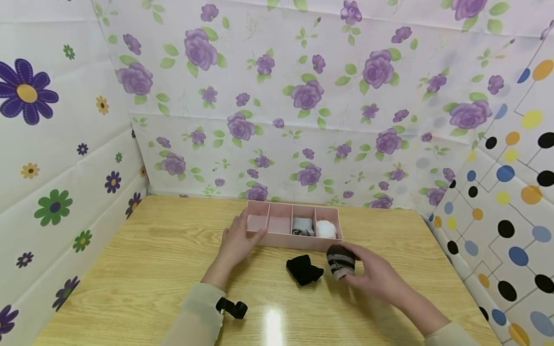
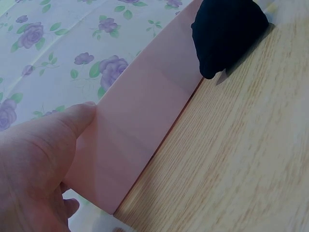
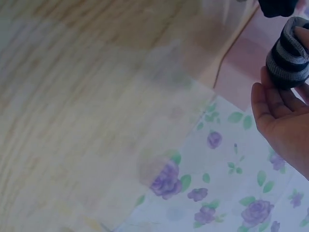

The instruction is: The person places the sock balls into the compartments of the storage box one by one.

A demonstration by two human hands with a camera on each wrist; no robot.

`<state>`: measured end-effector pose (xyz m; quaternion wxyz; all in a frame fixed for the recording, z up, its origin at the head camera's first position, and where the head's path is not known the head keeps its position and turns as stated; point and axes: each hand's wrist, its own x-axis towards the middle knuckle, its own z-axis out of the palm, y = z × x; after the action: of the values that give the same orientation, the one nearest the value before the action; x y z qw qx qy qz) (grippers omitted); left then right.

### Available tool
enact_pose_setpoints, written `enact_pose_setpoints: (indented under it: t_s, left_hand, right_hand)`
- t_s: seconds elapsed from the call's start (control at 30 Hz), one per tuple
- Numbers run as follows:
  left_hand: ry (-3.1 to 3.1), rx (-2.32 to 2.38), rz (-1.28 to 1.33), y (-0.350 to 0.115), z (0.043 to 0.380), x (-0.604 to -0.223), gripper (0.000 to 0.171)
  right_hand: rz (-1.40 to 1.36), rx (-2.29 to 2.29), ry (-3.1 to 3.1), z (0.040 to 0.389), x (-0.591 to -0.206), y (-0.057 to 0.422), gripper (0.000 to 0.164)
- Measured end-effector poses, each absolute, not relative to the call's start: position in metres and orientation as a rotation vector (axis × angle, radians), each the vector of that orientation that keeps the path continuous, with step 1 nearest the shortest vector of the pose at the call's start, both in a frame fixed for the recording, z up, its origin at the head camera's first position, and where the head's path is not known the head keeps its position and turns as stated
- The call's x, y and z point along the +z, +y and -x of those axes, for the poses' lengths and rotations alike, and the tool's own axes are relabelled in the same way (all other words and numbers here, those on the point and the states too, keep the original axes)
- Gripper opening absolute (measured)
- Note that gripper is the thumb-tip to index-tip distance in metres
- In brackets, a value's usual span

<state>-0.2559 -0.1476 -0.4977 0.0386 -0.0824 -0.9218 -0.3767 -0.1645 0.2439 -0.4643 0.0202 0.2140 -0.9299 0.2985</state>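
A pink divided box [image 1: 283, 240] stands on the table with its long side facing me. My left hand [image 1: 237, 241] holds the box's left end, thumb on the front wall and fingers around the end, as the left wrist view [image 2: 36, 159] also shows. In my right hand [image 1: 381, 273] is a rolled striped sock [image 1: 341, 262], black and grey, held above the table near the box's right front corner. The right wrist view shows this sock [image 3: 288, 58] between thumb and fingers. A black folded sock [image 1: 304, 270] lies on the table before the box.
In the box's two right compartments sit a grey sock bundle [image 1: 302, 226] and a white one [image 1: 326, 229]. Its two left compartments show only pink floor. The wooden table [image 1: 143, 269] meets a floral cloth wall [image 1: 277, 96] behind; patterned cloths hang at both sides.
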Motion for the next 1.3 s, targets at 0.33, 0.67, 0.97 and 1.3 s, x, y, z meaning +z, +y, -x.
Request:
enact_pose_setpoints:
  t_s: [0.33, 0.67, 0.97, 1.3]
  left_hand:
    - [-2.832, -1.155, 0.248, -0.147, 0.255, -0.497, 0.103]
    - [-2.827, -1.154, 0.253, -0.147, 0.256, -0.496, 0.102]
    - [-2.827, -1.134, 0.257, -0.148, 0.258, -0.497, 0.102]
    - [-2.83, -1.149, 0.248, -0.149, 0.258, -0.5, 0.1]
  right_hand:
    - [-0.68, 0.906, -2.835, 0.168, -0.452, 0.234, 0.078]
    - [-0.717, 0.833, -2.772, 0.178, -0.443, 0.223, 0.078]
    - [-0.748, 0.864, -2.75, 0.189, -0.435, 0.206, 0.079]
    - [-0.717, 0.964, -2.73, 0.198, -0.43, 0.189, 0.077]
